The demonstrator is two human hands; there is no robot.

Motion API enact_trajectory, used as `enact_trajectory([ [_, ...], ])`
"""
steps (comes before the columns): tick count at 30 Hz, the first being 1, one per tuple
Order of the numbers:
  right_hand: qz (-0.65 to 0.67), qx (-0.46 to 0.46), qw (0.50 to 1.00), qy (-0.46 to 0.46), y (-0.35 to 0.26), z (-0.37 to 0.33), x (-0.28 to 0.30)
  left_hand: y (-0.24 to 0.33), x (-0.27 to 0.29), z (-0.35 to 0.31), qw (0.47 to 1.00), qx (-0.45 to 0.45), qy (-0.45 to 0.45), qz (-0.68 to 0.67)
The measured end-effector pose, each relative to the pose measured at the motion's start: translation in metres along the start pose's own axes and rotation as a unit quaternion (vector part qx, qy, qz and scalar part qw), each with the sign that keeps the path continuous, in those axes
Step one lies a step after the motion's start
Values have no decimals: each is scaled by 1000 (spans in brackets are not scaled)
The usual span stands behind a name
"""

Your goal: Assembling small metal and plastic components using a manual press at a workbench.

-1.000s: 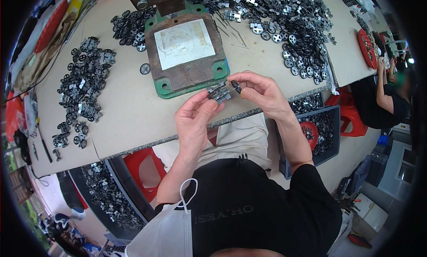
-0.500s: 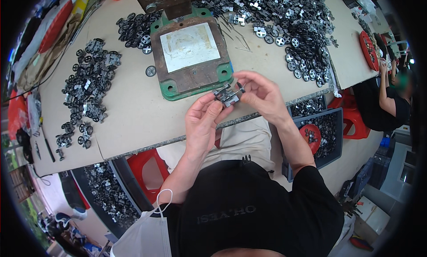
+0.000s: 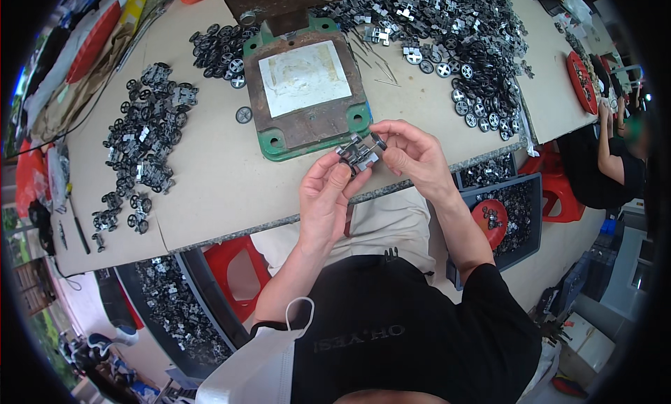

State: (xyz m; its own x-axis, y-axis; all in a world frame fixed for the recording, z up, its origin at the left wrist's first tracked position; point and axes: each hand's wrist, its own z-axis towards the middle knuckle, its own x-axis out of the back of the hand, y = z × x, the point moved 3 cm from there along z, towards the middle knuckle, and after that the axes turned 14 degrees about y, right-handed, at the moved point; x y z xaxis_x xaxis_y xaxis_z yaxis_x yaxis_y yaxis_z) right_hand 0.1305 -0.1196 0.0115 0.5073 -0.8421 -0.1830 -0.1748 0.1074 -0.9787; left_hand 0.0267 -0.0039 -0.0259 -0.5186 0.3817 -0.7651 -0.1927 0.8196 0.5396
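Observation:
Just off the near edge of a green press base (image 3: 278, 152), I hold a small grey and black toy car chassis (image 3: 357, 154). My left hand (image 3: 325, 198) is closed, gripping its left side between thumb and fingers. A black wheel (image 3: 378, 141) is at the right end of the chassis, on what looks like a thin axle. Thumb and fingers of my right hand (image 3: 423, 163) pinch this wheel. Part of the chassis is hidden behind the fingers.
Chassis with wheels (image 3: 143, 142) lie piled on the left of the table (image 3: 210, 187). Loose wheels (image 3: 479, 107) and chassis parts (image 3: 412, 12) heap at the back right. Thin metal rods (image 3: 383, 68) lie beside the press. A parts crate (image 3: 537, 215) stands below right; another person works far right.
The wheel in my right hand now sits against the chassis side at a slightly different angle. Both hands stay together. The whole view has shifted slightly.

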Motion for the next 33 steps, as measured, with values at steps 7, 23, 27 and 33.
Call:
enact_trajectory([
  [7, 26, -5, 999, 19, 5, 0, -2, 4, -9, -4, 1000, -23, -7, 13],
  [23, -283, 239, 929, 20, -42, 22, -19, 97, -47, 40, 799, -303, 31, 519],
  [27, -290, 237, 926, 40, -28, 23, -13, 122, -46, 82, 785, -355, 52, 504],
  [33, -310, 212, 925, 62, -20, 17, 6, 113, -35, 110, 745, -388, 51, 541],
])
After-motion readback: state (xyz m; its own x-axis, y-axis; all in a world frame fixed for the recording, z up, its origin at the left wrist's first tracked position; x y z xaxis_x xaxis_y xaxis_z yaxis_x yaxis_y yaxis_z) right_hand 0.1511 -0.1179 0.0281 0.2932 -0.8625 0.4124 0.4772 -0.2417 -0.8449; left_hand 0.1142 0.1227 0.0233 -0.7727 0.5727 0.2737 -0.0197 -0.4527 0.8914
